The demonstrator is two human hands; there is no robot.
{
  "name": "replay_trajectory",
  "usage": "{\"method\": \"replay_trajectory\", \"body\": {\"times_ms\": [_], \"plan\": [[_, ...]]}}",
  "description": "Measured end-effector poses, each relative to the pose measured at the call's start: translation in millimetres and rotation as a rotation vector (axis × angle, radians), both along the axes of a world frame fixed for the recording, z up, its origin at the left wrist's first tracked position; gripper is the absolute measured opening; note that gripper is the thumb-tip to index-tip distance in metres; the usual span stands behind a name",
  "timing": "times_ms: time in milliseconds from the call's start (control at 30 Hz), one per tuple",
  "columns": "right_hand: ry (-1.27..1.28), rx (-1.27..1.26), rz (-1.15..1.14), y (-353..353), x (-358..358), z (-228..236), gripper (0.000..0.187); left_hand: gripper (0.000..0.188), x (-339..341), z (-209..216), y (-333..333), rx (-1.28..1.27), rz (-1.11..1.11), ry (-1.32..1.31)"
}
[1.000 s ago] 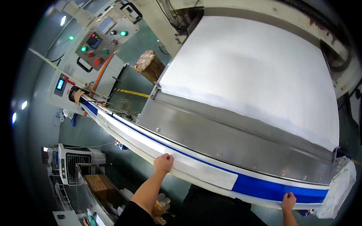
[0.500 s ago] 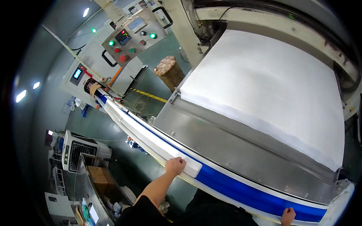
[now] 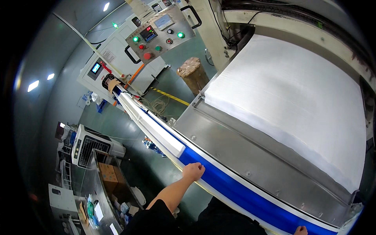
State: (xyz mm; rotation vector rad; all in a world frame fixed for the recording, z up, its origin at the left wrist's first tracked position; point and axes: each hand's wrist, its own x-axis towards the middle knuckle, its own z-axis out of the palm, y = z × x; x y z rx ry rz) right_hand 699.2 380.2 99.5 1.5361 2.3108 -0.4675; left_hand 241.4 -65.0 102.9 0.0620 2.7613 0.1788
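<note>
My left hand (image 3: 194,171) is closed, fingers curled, at the near edge of a long blue conveyor belt (image 3: 231,192). Whatever may be inside its fingers is hidden. Farther up the belt lies a long white folded strip (image 3: 166,141); its near end is a short way beyond my left hand, apart from it. My right hand (image 3: 300,231) is at the lower edge of the view, beside the belt's right end. It is partly cut off, with its visible fingers curled, and its contents cannot be made out.
Beyond the belt, white sheet material (image 3: 290,98) covers a machine bed behind a metal plate (image 3: 250,156). A control panel (image 3: 160,33) hangs at the upper left. A wrapped brown roll (image 3: 194,74) stands on the floor. At left are an air cooler (image 3: 96,145) and a metal cart (image 3: 96,188).
The white strip has slid up and left along the belt, away from my left hand, baring more blue. The whole view has shifted, with the surroundings appearing farther right and lower.
</note>
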Motion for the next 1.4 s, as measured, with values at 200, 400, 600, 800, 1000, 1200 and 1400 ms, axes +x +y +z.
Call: {"method": "replay_trajectory", "body": {"times_ms": [200,400,600,800,1000,1200,1400], "plan": [[0.004,-0.002,-0.011,1.7,4.2,-5.1,0.041,0.031,-0.4,-3.7,-1.6,-0.005,0.001,0.009],[0.015,0.000,-0.007,1.2,3.1,-5.4,0.042,0.032,0.0,-2.7,-0.6,-0.003,0.009,0.010],[-0.016,0.005,0.014,4.2,9.8,-13.4,0.043,0.031,0.1,-0.2,3.3,-0.007,0.007,0.022],[-0.037,0.003,-0.008,0.9,4.2,-8.6,0.042,0.031,0.6,-0.3,1.5,-0.014,0.006,0.023],[-0.027,0.018,0.003,3.2,8.1,-12.3,0.039,0.031,-0.1,-1.9,2.3,-0.014,0.015,0.015],[-0.016,0.018,0.000,2.3,7.2,-11.2,0.037,0.031,0.3,-4.5,0.4,-0.014,0.004,0.015],[0.015,0.015,0.023,3.0,8.5,-12.7,0.038,0.031,0.3,-2.4,0.6,-0.012,0.000,0.023]]}}
